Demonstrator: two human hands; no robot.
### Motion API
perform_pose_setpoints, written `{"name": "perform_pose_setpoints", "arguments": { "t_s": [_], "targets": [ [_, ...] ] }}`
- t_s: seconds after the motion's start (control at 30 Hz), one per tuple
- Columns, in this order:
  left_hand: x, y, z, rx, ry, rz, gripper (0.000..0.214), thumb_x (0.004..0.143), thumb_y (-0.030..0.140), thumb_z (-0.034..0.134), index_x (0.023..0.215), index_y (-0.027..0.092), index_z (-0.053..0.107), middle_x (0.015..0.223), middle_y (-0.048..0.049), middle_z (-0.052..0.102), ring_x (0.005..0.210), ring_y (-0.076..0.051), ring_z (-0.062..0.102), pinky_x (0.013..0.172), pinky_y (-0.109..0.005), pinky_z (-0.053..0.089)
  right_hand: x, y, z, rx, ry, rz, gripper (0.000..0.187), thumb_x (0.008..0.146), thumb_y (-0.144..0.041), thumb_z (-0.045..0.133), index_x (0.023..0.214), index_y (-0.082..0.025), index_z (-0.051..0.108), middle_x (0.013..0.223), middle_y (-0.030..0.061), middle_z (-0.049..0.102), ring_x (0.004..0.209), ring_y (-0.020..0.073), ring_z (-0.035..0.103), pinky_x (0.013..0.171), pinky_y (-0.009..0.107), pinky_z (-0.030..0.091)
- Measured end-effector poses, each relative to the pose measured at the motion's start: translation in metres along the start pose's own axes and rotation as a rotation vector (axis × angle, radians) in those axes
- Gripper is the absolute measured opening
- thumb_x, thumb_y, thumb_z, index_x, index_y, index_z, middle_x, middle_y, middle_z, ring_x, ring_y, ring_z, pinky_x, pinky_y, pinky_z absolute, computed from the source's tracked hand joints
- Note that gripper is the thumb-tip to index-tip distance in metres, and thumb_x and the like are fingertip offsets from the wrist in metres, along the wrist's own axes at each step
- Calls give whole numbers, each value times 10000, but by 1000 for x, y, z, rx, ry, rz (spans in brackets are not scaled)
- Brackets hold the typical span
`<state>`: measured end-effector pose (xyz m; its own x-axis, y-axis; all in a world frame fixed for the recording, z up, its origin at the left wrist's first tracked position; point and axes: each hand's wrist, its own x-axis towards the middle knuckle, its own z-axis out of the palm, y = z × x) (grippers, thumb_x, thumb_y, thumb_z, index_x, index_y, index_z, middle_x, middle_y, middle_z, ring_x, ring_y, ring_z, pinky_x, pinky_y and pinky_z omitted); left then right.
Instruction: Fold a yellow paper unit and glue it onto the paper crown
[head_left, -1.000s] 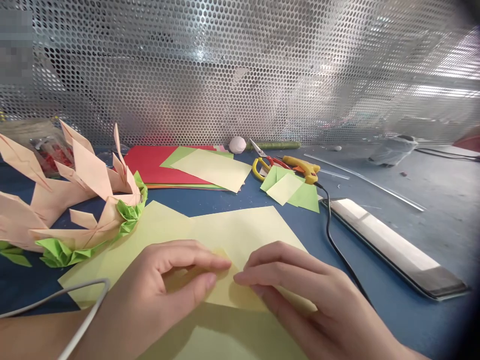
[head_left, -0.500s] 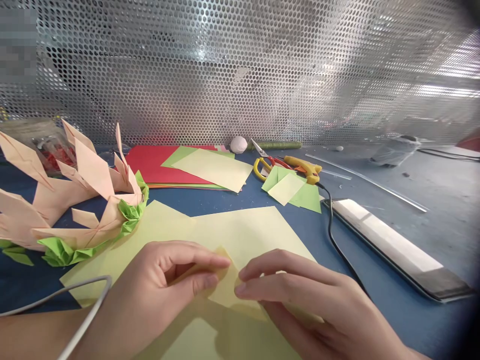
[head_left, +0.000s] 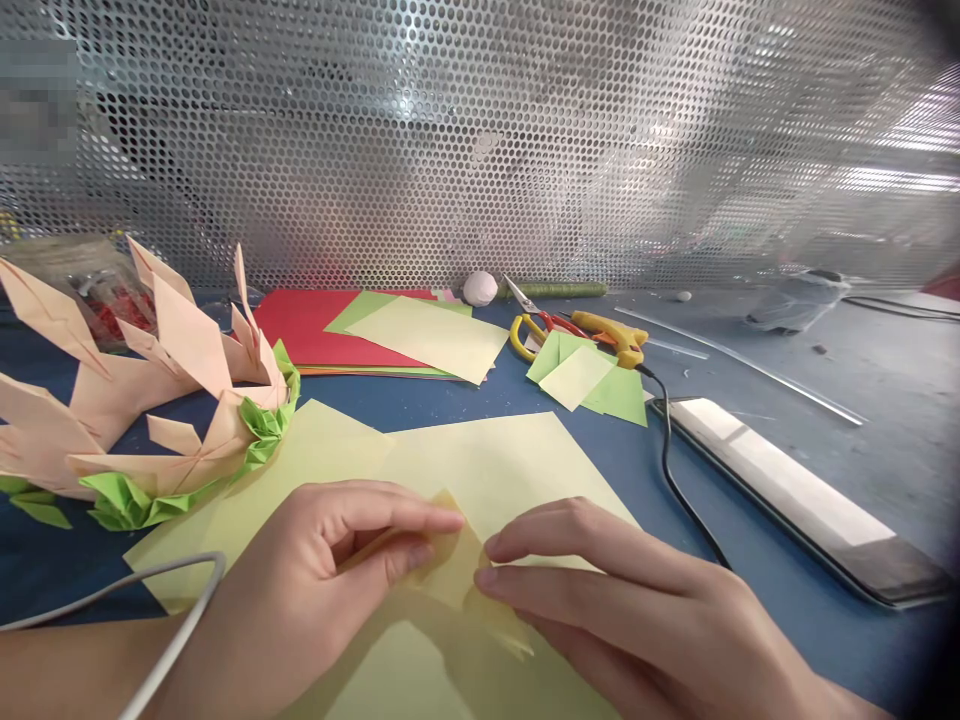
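My left hand pinches a small folded piece of pale yellow paper between thumb and forefinger. My right hand lies on the piece's right side, its fingers pressed together against the paper. Both hands rest over larger pale yellow sheets spread on the blue table. The lower part of the folded piece is hidden under my fingers.
A pink and green folded paper flower stands at the left. Red, green and yellow sheets lie stacked at the back, with small folded green pieces, yellow-handled scissors and a glue gun beside them. A flat glossy bar lies right. A perforated metal screen closes the back.
My right hand's fingers have flattened and slid a little lower and rightward on the paper. The folded piece has lifted slightly at my left fingertips.
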<state>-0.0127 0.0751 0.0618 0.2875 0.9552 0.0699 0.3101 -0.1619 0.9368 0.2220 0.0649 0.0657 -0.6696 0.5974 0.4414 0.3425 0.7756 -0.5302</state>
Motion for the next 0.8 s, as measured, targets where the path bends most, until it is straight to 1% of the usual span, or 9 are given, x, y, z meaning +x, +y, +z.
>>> {"name": "perform_pose_setpoints", "arguments": {
  "t_s": [0.1,0.2,0.33,0.5,0.63,0.73,0.8],
  "targets": [
    [2,1,1,-5,-1,21,272,821,224,698,892,465,800,909,113,811,910,-130,759,788,-110,571,-3,3,0,-1,5,-45,382,942,-2,511,1233,-227,616,1108,79,709,990,167,666,904,231,542],
    [2,2,2,-10,7,33,263,819,220,702,891,451,804,906,106,813,907,-133,762,786,-110,572,-5,4,1,-6,17,-46,419,919,36,496,1207,-240,625,1087,70,716,951,175,665,877,250,549],
    [2,2,2,-1,21,34,261,807,216,707,907,435,806,897,85,819,891,-144,769,776,-116,577,-4,4,2,-6,24,-37,397,909,36,515,1178,-229,642,1069,67,721,936,165,669,864,237,555],
    [2,1,1,6,4,48,296,814,194,694,927,446,799,910,100,816,881,-120,764,770,-92,564,-3,4,1,-11,27,-42,401,908,43,500,1170,-224,646,1077,61,725,940,147,678,879,214,549],
    [2,3,1,-9,-2,42,269,801,190,694,879,417,814,900,84,818,880,-144,766,772,-132,584,-4,4,2,18,36,-54,346,935,-2,526,1176,-220,647,1079,71,720,939,151,676,858,211,557],
    [1,5,2,-32,-11,33,268,809,186,701,853,424,814,911,86,816,892,-157,762,793,-163,592,-5,2,5,46,56,-52,342,951,-35,542,1198,-250,638,1079,64,721,923,162,672,851,231,564],
    [0,6,2,-42,-25,25,288,822,184,697,881,443,808,907,92,814,891,-156,760,791,-166,591,-5,1,7,62,61,-34,346,953,-63,568,1218,-277,633,1082,60,721,919,177,672,854,253,569]
  ]
}}
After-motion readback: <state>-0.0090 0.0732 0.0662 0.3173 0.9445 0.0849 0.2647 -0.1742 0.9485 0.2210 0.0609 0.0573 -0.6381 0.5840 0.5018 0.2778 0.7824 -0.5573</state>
